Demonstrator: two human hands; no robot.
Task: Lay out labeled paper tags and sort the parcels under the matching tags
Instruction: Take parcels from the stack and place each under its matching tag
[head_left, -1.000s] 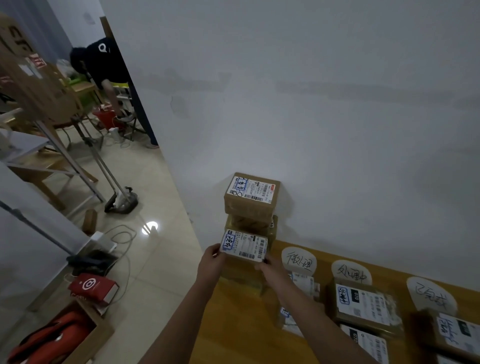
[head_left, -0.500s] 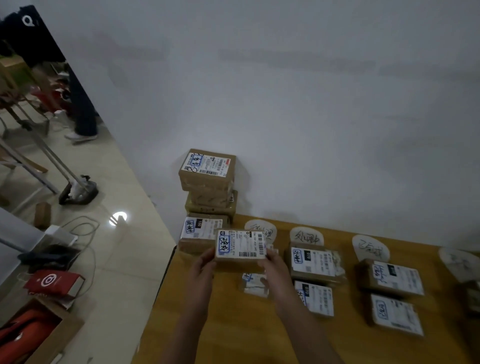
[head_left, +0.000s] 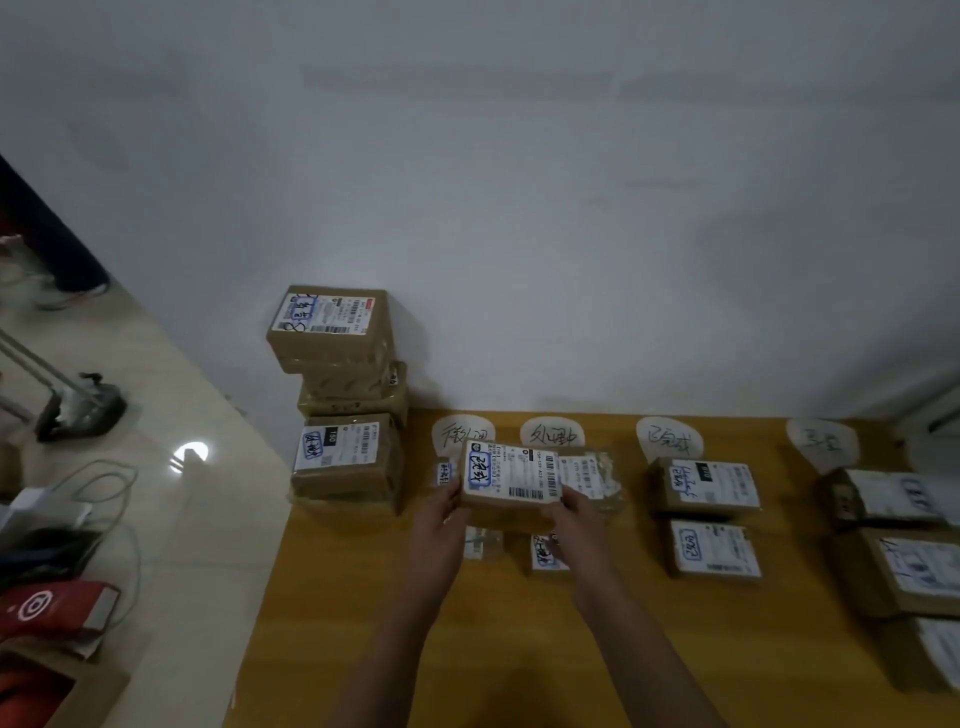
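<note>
I hold a small brown parcel (head_left: 511, 478) with a white shipping label above the wooden table (head_left: 363, 597). My left hand (head_left: 441, 525) grips its left end and my right hand (head_left: 576, 525) grips its right end. Rounded paper tags lie in a row along the wall: a first tag (head_left: 460, 431), a second tag (head_left: 551, 432), a third tag (head_left: 669, 439) and a blurred fourth tag (head_left: 823, 441). Below the third tag lie two labelled parcels (head_left: 704, 486) (head_left: 714, 548). The held parcel hides part of the parcels under the first two tags.
A stack of three brown parcels (head_left: 343, 395) stands at the table's far left corner against the white wall. More parcels (head_left: 898, 535) lie at the right edge. On the tiled floor at left are cables, a stand base (head_left: 78, 410) and a red bag (head_left: 52, 605).
Both hands have carried the parcel from the stack rightward over the table, now above the first two tags. The camera has turned right and down.
</note>
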